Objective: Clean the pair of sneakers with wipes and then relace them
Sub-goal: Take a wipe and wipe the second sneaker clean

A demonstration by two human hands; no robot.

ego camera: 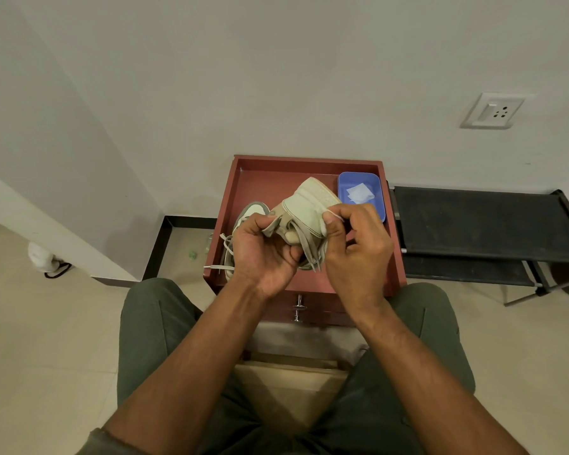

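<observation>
Head view: person was seated in dark green trousers (151, 326), facing a reddish-brown cabinet top (270, 178) with raised edges, set against a pale wall.

Both hands were up over the cabinet, close together, on one cream sneaker (309, 201). It was lifted clear of the surface, tilted, sole edge facing away toward the wall. Left hand (263, 254) gripped it from the left and below, thumb and fingers curled round the tongue/collar area. Right hand (355, 247) was on the sneaker's right side, fingertips pinching a small white wipe (330, 218) against the upper. Couldn't tell how much of the wipe was bunched inside the fingers. Beige laces (312, 254) hung loose from the held sneaker between the two hands.

Second sneaker (248, 215) lay on the cabinet top behind and left of the left hand, mostly hidden by it. Its lace (222, 254) trailed out toward the cabinet's left edge, tip over the rim.

Blue tray (376, 211) sat in the cabinet's far right corner, with white wipes (358, 193) lying flat in it, just beyond the right hand.

Two metal knobs (299, 311) showed on the cabinet front, below the wrists. Black rack (480, 221) stood right of the cabinet, touching or nearly so. Wall socket (491, 110) was above it. Beige tile floor (46, 323) all round.
</observation>
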